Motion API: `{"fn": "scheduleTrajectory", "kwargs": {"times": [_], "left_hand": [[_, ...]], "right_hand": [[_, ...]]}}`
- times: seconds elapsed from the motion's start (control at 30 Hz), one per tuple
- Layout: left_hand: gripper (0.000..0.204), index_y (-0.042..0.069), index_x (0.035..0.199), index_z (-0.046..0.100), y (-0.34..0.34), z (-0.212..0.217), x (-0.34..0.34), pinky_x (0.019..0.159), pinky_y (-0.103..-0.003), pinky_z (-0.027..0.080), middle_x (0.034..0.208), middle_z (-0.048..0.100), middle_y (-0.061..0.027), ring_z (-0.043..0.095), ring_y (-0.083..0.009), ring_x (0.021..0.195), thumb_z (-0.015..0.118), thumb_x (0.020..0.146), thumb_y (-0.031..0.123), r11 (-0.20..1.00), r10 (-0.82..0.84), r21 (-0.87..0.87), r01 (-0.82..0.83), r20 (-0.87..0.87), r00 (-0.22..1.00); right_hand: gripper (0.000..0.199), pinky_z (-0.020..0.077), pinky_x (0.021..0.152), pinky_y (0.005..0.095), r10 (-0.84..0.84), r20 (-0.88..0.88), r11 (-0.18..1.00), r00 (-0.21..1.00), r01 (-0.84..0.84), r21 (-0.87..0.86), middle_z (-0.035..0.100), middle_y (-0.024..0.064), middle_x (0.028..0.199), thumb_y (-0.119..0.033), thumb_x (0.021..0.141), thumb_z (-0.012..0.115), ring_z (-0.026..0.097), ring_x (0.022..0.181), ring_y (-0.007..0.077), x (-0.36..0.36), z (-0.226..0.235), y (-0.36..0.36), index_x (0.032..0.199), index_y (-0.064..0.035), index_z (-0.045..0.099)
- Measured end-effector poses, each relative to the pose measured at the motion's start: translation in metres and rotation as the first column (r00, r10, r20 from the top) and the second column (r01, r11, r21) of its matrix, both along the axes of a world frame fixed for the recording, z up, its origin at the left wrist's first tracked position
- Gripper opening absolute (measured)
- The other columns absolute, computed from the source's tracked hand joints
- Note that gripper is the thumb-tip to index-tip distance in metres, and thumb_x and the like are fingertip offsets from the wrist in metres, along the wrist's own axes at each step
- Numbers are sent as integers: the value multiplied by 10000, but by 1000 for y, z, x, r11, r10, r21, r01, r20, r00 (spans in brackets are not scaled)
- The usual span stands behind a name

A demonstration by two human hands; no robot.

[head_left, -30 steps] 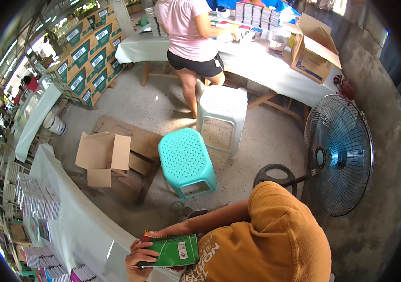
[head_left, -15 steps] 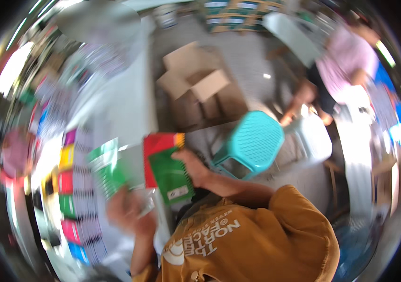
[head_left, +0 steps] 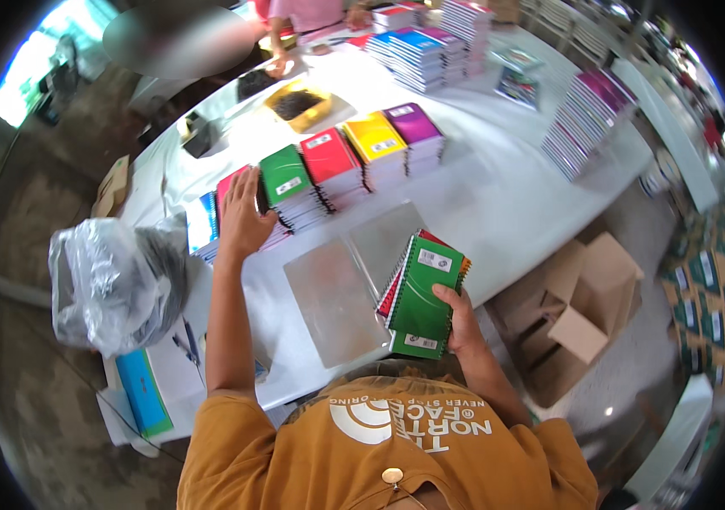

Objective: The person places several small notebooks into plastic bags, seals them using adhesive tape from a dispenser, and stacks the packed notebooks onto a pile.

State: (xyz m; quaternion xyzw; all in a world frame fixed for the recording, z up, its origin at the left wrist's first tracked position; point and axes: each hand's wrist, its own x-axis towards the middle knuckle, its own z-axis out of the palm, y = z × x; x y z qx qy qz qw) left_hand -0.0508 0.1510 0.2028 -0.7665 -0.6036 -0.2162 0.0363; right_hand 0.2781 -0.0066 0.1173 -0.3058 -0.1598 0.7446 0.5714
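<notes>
Right hand (head_left: 458, 319) grips a fanned bundle of spiral notebooks (head_left: 424, 297), held over the near edge of the white surface (head_left: 498, 212); thumb on green cover, other fingers hidden behind. Left hand (head_left: 243, 217) lies over the pink notebook stack (head_left: 222, 191), fingers extended, not closed; firm contact can't be told. Bundle probably light to moderate, covers bendy and maybe slick, loose books likely to slide apart. Best hold: pinch full thickness mid-edge; avoid snagging or crushing coils.
</notes>
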Motion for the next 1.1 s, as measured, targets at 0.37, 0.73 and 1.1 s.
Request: {"fn": "scheduleTrajectory", "kwargs": {"times": [0.37,0.73,1.1], "left_hand": [[348,190,1200,610,-6,-23,-58,669,-425,471,849,641,-209,629,-361,785,604,878,324,919,371,-149,-364,16,929],[303,75,1093,642,-10,-33,-67,613,-379,457,770,621,-227,605,-359,673,565,919,311,946,321,-41,-320,217,922],[315,28,1171,585,-94,20,76,913,-353,461,1149,617,-158,601,-275,1071,506,866,11,947,-211,285,150,197,957]], "right_hand": [[409,537,785,327,376,-79,925,923,-379,-29,608,111,1036,-151,830,627,628,905,187,-9,-6,84,1183,18,505],[421,546,801,352,454,-65,890,888,-456,-15,611,130,1063,-183,855,601,638,918,215,-35,-1,104,1203,30,497],[476,512,862,353,233,-137,971,963,-238,-24,590,121,1126,-314,905,570,608,999,213,-52,3,96,1244,5,468]]}}
